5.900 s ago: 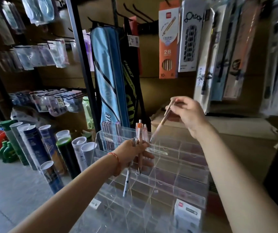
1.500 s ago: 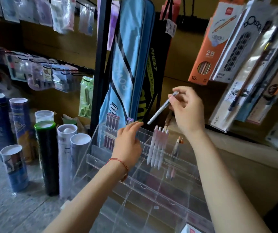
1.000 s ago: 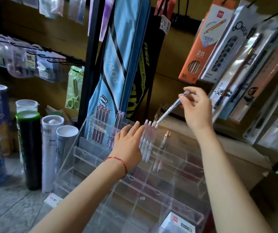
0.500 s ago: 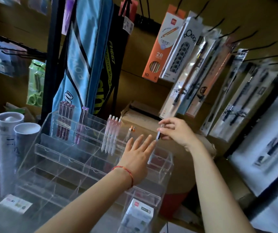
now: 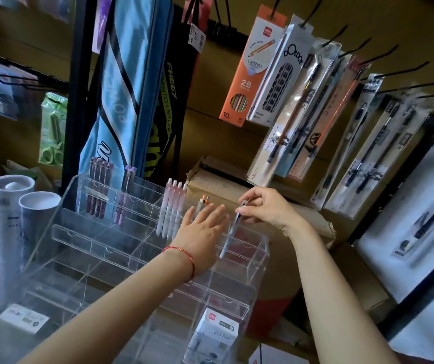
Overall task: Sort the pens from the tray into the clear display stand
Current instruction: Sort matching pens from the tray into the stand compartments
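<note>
pale slim pen [image 5: 230,233]: my right hand [image 5: 266,210] pinches its top, tip down for slotting into clear acrylic stand [image 5: 84,232]; flat open left hand [image 5: 200,233] apparently braces it.

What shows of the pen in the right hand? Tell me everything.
The pen is slim, with a pale bluish-white barrel that looks plastic. It stands tip down, tilted, its lower end inside a right-end compartment of the clear display stand. The right hand pinches its upper end. The left hand lies flat beside it.
</note>
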Demonstrator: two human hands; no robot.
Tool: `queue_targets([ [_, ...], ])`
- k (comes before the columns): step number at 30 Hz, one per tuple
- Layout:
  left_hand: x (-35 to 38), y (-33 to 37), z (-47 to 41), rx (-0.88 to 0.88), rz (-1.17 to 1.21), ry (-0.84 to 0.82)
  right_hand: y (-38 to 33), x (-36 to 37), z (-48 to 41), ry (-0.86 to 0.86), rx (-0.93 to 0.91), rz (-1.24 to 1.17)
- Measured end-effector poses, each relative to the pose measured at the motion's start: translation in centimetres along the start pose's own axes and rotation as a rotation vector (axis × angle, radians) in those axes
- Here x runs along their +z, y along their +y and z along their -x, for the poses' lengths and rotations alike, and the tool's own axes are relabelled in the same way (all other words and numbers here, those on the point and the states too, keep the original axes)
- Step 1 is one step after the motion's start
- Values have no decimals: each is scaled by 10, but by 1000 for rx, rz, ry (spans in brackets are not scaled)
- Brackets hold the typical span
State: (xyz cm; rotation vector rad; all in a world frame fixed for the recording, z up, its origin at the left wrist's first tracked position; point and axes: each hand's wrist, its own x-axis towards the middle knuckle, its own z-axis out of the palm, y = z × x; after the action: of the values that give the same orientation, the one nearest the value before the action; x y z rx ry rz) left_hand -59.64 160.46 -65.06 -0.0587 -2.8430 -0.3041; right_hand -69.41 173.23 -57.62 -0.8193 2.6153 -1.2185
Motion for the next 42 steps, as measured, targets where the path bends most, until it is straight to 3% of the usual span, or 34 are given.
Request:
queue_targets([
  [9, -1, -1, 0, 9, -3, 0, -2, 8, 0, -64, 54, 94],
  [13, 1, -9, 19, 12, 58, 75, -14, -1, 0, -126, 107, 300],
  [17, 8, -47, 69, 48, 61, 129, -55, -9, 0, 115, -60, 296],
  [20, 14, -94, 116, 42, 12, 134, -95, 15, 5, 92, -258, 159],
  [25, 32, -176, 216, -421, 72, -237, -143, 140, 23, -402, -347, -7],
  [29, 51, -203, 305, -614, -65, -545, -124, 274, 44, -924, -225, 124],
  [32, 66, -214, 375, -740, -76, -701, -93, 375, 80, -1173, -146, 260],
  [36, 91, -229, 441, -927, -5, -819, -49, 472, 132, -1234, -33, 226],
  [42, 129, -236, 475, -1061, 97, -841, 45, 548, 157, -867, 153, 189],
])
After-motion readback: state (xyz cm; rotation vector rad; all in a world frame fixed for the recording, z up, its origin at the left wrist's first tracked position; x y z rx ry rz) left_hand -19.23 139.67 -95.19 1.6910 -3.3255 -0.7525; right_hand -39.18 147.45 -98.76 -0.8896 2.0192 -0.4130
